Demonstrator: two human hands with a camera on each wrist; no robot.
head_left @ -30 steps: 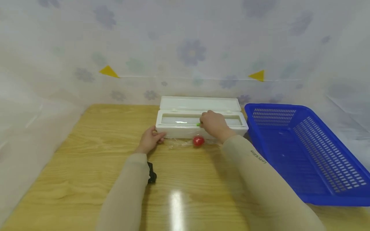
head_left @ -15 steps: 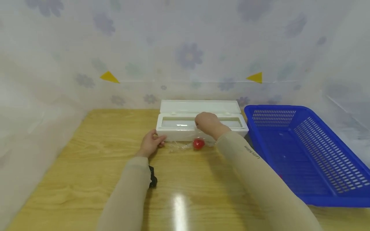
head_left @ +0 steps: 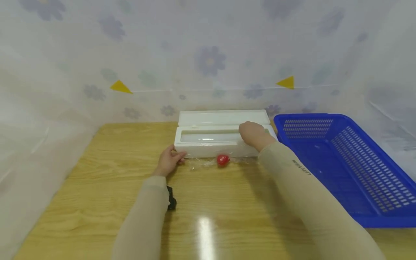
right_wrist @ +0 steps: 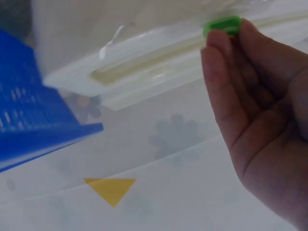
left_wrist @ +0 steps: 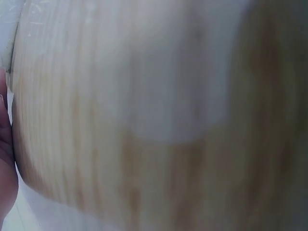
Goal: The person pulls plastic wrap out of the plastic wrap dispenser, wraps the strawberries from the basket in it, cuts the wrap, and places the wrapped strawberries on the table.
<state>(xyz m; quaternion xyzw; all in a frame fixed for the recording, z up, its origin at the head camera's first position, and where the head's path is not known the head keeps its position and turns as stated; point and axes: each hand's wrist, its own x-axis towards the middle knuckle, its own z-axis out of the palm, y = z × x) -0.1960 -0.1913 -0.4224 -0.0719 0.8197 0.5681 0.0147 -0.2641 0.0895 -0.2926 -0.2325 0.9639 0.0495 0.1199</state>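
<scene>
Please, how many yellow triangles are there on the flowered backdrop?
2 in the head view: the left triangle, left of the box; the right triangle, above the basket.

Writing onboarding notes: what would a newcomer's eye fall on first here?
Probably the blue basket, large and vivid at the right of the table. Next, the red object with clear film about it, in front of the open white box. In the right wrist view, the right grip pinches a bright green piece at the box.
</scene>
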